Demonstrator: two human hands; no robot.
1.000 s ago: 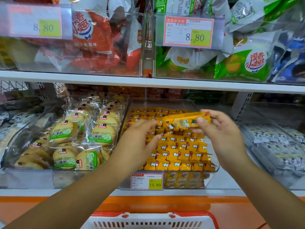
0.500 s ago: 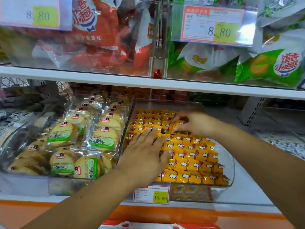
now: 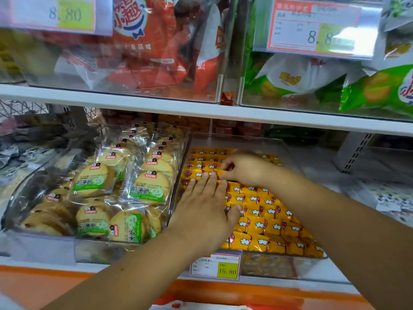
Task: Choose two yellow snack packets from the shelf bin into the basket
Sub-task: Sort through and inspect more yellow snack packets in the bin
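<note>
While left fingers (image 3: 207, 183) lie flat on yellow packets (image 3: 257, 211) | right fingers (image 3: 232, 162) pinch one

Brightly lit shop shelving. Up top, a white shelf board (image 3: 134, 101) carrying clear bins of red bags (image 3: 145, 63) and green bags (image 3: 368, 90), with a price tag (image 3: 312, 27) clipped in front. Lower left, round biscuit packs (image 3: 145, 186) heaped in a clear bin. Far right, a perforated white upright (image 3: 355, 153). Along the bottom, an orange shelf edge (image 3: 44, 285).
</note>
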